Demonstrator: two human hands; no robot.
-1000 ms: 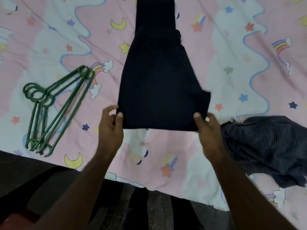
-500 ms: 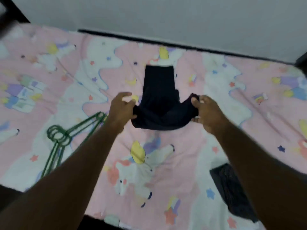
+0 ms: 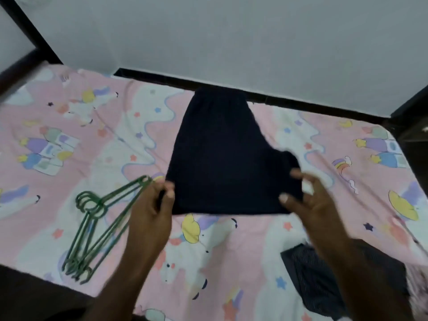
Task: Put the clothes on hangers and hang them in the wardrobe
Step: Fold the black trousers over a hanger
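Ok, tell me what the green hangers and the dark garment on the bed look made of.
Green hangers: probably plastic or plastic-coated wire, judging by thin rods in uniform green with a slight sheen. Dark garment: soft matte navy fabric that drapes limp with a gathered top edge; the weave is too blurred to identify.

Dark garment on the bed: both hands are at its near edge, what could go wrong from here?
The right hand looks spread and blurred, only its thumb on the dark garment, so that corner may drop and bunch. The left hand pinches its corner right beside the green hangers; a pull could snag or drag them. They lie nested, so lifting one may bring several.
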